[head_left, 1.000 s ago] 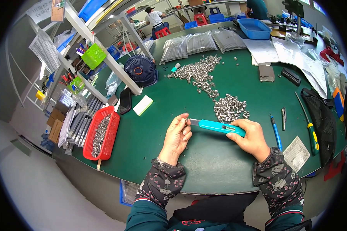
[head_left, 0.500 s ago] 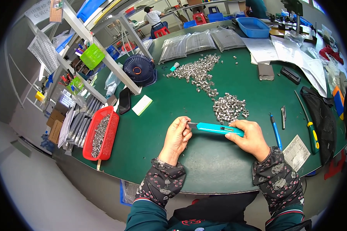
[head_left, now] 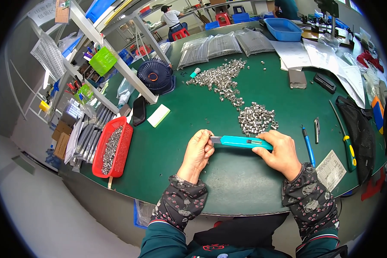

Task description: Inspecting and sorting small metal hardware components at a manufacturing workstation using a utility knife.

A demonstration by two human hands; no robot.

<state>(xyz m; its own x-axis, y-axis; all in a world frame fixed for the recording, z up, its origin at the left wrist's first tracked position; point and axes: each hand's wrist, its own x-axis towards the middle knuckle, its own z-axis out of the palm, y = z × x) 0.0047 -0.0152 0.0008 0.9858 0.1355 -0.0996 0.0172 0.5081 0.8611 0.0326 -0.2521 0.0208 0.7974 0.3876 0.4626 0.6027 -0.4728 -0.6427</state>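
A teal utility knife [head_left: 241, 142] lies across the space between my hands, its short blade [head_left: 216, 139] pointing left. My right hand [head_left: 279, 152] is closed around the handle's right end, thumb along the near side. My left hand [head_left: 197, 152] is pinched closed at the blade's tip; a tiny dark-edged piece seems to sit between thumb and forefinger, mostly hidden by the fingers. Just beyond the knife is a small heap of short metal sleeves [head_left: 256, 118], and a larger spread of the same sleeves [head_left: 223, 79] reaches farther back.
At left stands a red basket [head_left: 127, 146] of small metal parts, near a phone [head_left: 139, 111] and a fan [head_left: 155, 77]. On the right lie a blue pen [head_left: 308, 146], a screwdriver [head_left: 351, 157] and a printed card [head_left: 331, 170]. Bagged rods [head_left: 223, 45] line the back.
The knife handle has rolled slightly in my right hand, so its slider side shows a little differently. My left hand stays pinched at the blade tip.
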